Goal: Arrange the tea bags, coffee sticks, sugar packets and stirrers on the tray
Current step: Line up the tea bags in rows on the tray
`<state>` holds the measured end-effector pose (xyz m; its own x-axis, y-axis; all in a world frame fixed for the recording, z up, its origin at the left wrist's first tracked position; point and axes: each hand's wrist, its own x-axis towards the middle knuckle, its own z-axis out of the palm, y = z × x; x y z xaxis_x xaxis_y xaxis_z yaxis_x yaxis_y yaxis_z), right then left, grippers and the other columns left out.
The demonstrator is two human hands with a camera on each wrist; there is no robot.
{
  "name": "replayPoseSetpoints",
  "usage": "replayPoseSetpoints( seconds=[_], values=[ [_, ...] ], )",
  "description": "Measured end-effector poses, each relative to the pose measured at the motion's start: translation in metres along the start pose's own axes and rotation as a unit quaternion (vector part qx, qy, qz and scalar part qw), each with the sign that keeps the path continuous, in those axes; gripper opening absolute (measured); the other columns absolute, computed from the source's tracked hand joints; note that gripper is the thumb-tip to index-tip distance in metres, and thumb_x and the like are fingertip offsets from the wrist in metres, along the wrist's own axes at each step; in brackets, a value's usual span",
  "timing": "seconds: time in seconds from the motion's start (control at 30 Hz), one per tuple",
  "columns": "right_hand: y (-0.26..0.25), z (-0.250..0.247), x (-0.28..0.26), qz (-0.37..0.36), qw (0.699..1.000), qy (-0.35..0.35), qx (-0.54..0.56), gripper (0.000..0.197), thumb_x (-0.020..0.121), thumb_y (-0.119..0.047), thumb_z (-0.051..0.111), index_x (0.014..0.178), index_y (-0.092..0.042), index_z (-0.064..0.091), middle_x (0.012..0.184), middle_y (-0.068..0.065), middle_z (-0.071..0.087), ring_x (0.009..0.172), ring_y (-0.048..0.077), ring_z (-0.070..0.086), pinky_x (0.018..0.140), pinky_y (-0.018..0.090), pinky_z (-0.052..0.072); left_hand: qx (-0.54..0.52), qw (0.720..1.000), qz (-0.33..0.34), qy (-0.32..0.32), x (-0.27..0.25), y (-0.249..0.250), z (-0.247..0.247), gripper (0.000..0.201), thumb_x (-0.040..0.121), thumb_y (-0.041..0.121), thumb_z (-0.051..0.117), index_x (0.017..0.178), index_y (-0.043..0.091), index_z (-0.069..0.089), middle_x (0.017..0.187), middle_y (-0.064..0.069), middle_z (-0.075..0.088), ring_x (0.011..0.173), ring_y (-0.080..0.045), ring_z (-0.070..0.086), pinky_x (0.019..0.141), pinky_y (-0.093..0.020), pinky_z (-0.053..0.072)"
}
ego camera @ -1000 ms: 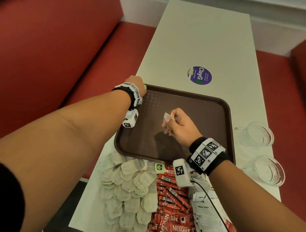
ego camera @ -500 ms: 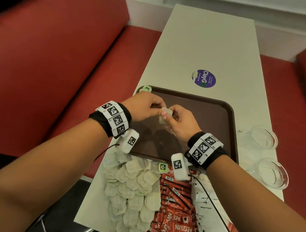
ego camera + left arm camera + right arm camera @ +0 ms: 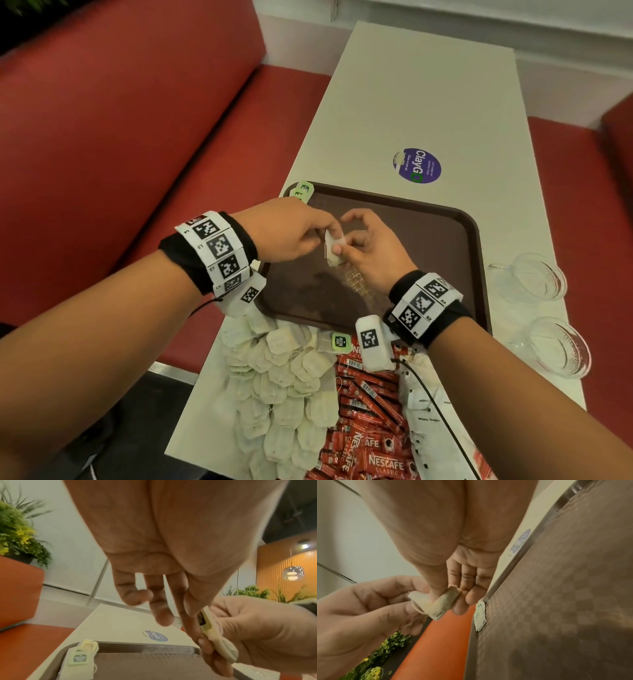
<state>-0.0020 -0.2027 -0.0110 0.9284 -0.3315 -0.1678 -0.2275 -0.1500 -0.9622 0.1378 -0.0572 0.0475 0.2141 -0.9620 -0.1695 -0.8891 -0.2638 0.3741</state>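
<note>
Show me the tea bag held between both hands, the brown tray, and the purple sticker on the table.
tea bag (image 3: pixel 334 251), head view, middle of the pouch.
brown tray (image 3: pixel 474 240), head view, right rim.
purple sticker (image 3: pixel 417 166), head view, its centre.

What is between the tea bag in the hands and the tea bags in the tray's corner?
Only bare brown tray. In the head view, nothing lies between the held tea bag and the corner tea bags; the left hand overlaps part of that stretch.
</note>
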Motion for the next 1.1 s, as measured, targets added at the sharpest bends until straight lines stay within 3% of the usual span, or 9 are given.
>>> replayPoseSetpoints(
  seconds=[0.07, 0.23, 0.37, 0.53, 0.67, 0.73, 0.87, 1.0, 1.1],
  values=[
    [0.002, 0.002, 0.000, -0.003, 0.999, 0.013, -0.037, 0.033, 0.086, -0.008, 0.075, 0.105, -0.025, 0.054, 0.080, -0.001, 0.074, 0.083, 0.029, 0.071, 0.082, 0.045, 0.059, 0.066, 0.998, -0.010, 0.018, -0.002, 0.001, 0.001, 0.024, 0.099, 0.032, 0.056, 0.120, 0.036, 0.065, 0.087, 0.013, 0.068, 0.073, -0.004, 0.048, 0.072, -0.025, 0.036],
    [-0.001, 0.009, -0.005, -0.036, 0.986, 0.017, -0.159, 0.026, 0.076, -0.042, 0.083, 0.087, -0.023, 0.069, 0.088, -0.003, 0.070, 0.084, 0.016, 0.065, 0.078, 0.033, 0.054, 0.135, 0.990, -0.031, 0.025, -0.007, 0.004, 0.008, 0.022, 0.099, 0.042, 0.050, 0.112, 0.037, 0.065, 0.096, 0.007, 0.069, 0.091, -0.017, 0.061, 0.075, -0.034, 0.047],
    [-0.001, 0.014, -0.003, -0.064, 0.968, 0.010, -0.244, 0.015, 0.087, -0.029, 0.075, 0.080, -0.017, 0.068, 0.073, -0.007, 0.061, 0.070, 0.016, 0.057, 0.070, 0.037, 0.051, 0.111, 0.993, -0.009, 0.042, -0.009, 0.005, 0.007, 0.020, 0.096, 0.048, 0.052, 0.103, 0.036, 0.066, 0.091, 0.014, 0.051, 0.095, -0.012, 0.055, 0.082, -0.036, 0.047],
    [0.003, 0.016, 0.000, -0.046, 0.984, 0.029, -0.172, 0.015, 0.088, -0.031, 0.075, 0.090, -0.017, 0.075, 0.073, -0.007, 0.068, 0.063, 0.004, 0.057, 0.063, 0.028, 0.050, -0.068, 0.991, -0.070, 0.089, -0.010, -0.010, 0.021, 0.018, 0.087, 0.045, 0.071, 0.096, 0.034, 0.061, 0.089, 0.014, 0.055, 0.085, -0.009, 0.054, 0.074, -0.028, 0.042],
    [0.009, 0.013, -0.001, -0.026, 0.989, 0.030, -0.145, 0.020, 0.084, -0.026, 0.079, 0.103, -0.022, 0.072, 0.080, -0.006, 0.071, 0.068, 0.002, 0.059, 0.072, 0.025, 0.052, -0.209, 0.962, -0.129, 0.116, -0.001, -0.032, 0.044, 0.008, 0.087, 0.033, 0.075, 0.089, 0.029, 0.068, 0.086, 0.008, 0.069, 0.082, -0.012, 0.064, 0.078, -0.033, 0.052],
    [0.013, 0.010, -0.004, -0.008, 0.988, 0.009, -0.153, 0.027, 0.081, -0.026, 0.082, 0.104, -0.025, 0.068, 0.074, -0.006, 0.069, 0.063, -0.001, 0.057, 0.072, 0.023, 0.051, -0.195, 0.955, -0.178, 0.137, 0.011, -0.051, 0.049, 0.012, 0.088, 0.034, 0.074, 0.091, 0.023, 0.071, 0.087, 0.003, 0.072, 0.084, -0.019, 0.067, 0.079, -0.040, 0.054],
    [0.018, 0.006, -0.017, 0.012, 0.935, -0.108, -0.339, 0.024, 0.080, -0.035, 0.081, 0.101, -0.028, 0.070, 0.072, -0.008, 0.065, 0.069, 0.006, 0.061, 0.075, 0.025, 0.052, -0.134, 0.939, -0.276, 0.154, 0.038, -0.092, 0.043, 0.017, 0.087, 0.037, 0.075, 0.093, 0.021, 0.071, 0.082, 0.006, 0.069, 0.080, -0.017, 0.065, 0.062, -0.027, 0.043],
    [0.022, 0.007, -0.033, 0.014, 0.892, -0.191, -0.409, 0.011, 0.082, -0.036, 0.079, 0.090, -0.030, 0.075, 0.062, -0.015, 0.056, 0.063, -0.001, 0.054, 0.063, 0.019, 0.043, -0.100, 0.934, -0.328, 0.099, 0.062, -0.112, 0.040, 0.025, 0.078, 0.041, 0.083, 0.092, 0.026, 0.068, 0.090, 0.007, 0.070, 0.088, -0.014, 0.065, 0.073, -0.028, 0.049],
    [0.023, 0.007, -0.042, 0.027, 0.878, -0.222, -0.423, 0.007, 0.084, -0.033, 0.077, 0.090, -0.029, 0.078, 0.061, -0.020, 0.055, 0.060, -0.003, 0.052, 0.064, 0.017, 0.042, -0.075, 0.931, -0.346, 0.087, 0.074, -0.117, 0.043, 0.028, 0.074, 0.043, 0.085, 0.086, 0.026, 0.065, 0.090, 0.006, 0.069, 0.092, -0.018, 0.064, 0.080, -0.031, 0.051]
  ],
)
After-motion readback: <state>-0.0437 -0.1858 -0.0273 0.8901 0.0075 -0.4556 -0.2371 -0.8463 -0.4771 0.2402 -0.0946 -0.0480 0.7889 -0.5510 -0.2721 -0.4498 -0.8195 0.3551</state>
